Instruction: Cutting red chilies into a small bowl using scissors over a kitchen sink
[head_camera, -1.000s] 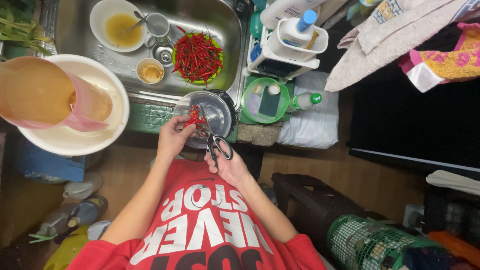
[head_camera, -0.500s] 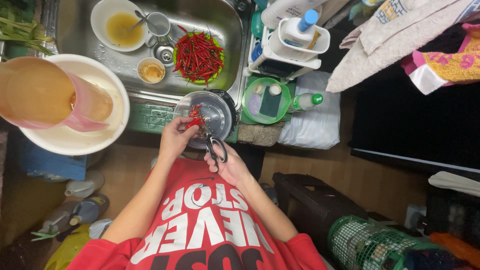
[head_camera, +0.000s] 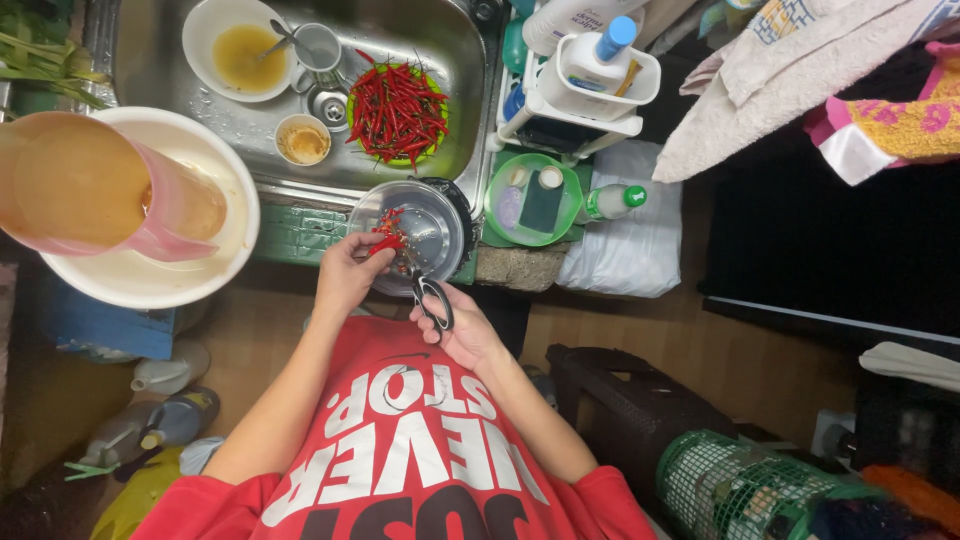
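Observation:
My left hand (head_camera: 348, 275) pinches a red chili (head_camera: 385, 243) over a round metal bowl (head_camera: 447, 235) that sits at the front edge of the sink. Several cut red pieces lie in that bowl. My right hand (head_camera: 468, 335) grips black-handled scissors (head_camera: 432, 297), with the blades pointing up at the chili. A heap of whole red chilies (head_camera: 398, 100) lies on a green plate inside the steel sink (head_camera: 455, 60), just beyond the bowl.
In the sink stand a white bowl of yellow liquid (head_camera: 240, 50), a metal cup (head_camera: 318, 45) and a small bowl (head_camera: 302, 140). A white basin (head_camera: 205, 275) holding a pink jug (head_camera: 90, 190) is at the left. A green soap tray (head_camera: 535, 200) and bottles are at the right.
My left hand has shifted slightly with the chili over the metal bowl, and the scissors stay at it. Little else has moved.

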